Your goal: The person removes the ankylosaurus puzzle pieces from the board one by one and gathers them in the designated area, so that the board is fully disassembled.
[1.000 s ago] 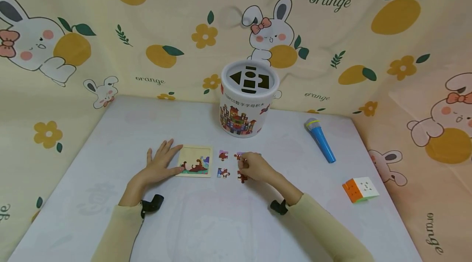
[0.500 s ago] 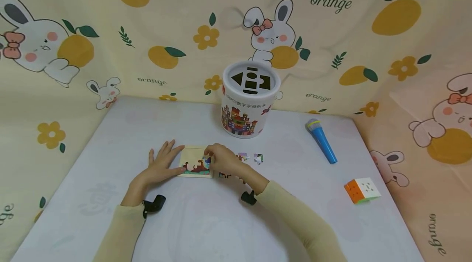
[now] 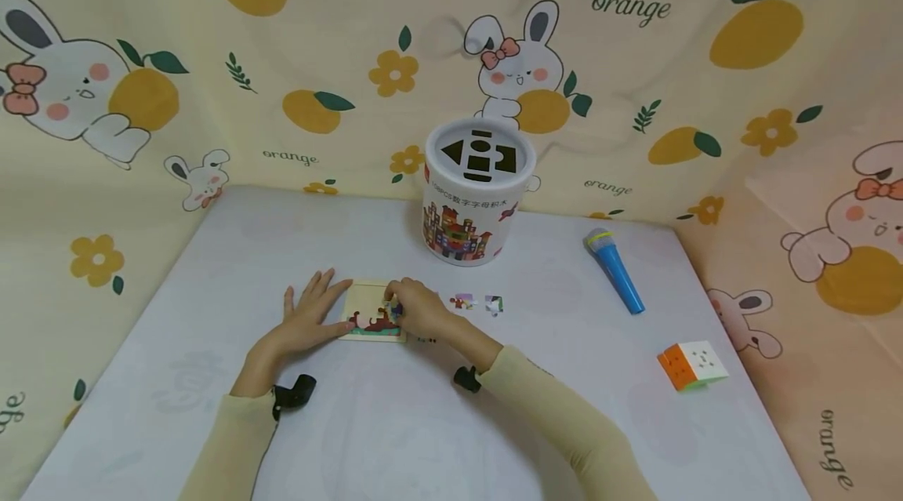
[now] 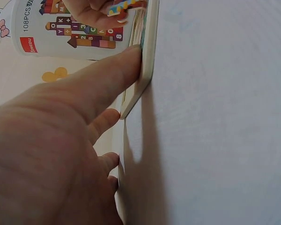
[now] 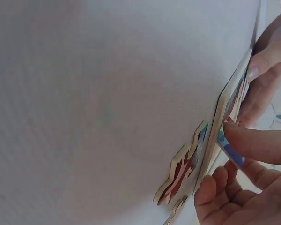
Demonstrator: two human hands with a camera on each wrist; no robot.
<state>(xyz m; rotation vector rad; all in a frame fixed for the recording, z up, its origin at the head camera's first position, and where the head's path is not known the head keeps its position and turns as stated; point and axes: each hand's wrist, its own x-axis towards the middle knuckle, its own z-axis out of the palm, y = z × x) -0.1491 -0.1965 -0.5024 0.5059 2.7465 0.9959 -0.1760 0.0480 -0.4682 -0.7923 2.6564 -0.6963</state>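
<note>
My left hand point(image 3: 303, 318) lies spread at the left side of a small wooden puzzle tray point(image 3: 364, 292), its thumb resting on the near left corner. A brown and green picture point(image 3: 370, 322) fills the tray's lower part; the upper part is bare wood. At the tray's right edge, my right hand point(image 3: 422, 309) pinches a blue and purple puzzle piece point(image 5: 232, 151) between thumb and fingers. The piece is tilted there, its lower end right at the rim in the right wrist view. Just right of the tray lies a loose reddish-brown puzzle piece point(image 5: 180, 171).
Two more loose puzzle pieces, one pinkish point(image 3: 462, 301) and one white and green point(image 3: 495, 304), lie right of my right hand. Behind stands a white block bucket point(image 3: 478, 203). A blue toy microphone point(image 3: 616, 272) and a puzzle cube point(image 3: 692, 365) lie at the right.
My right hand has moved left from the loose pieces to the tray's right edge, then slightly further over it. My left hand has stayed on the tray.
</note>
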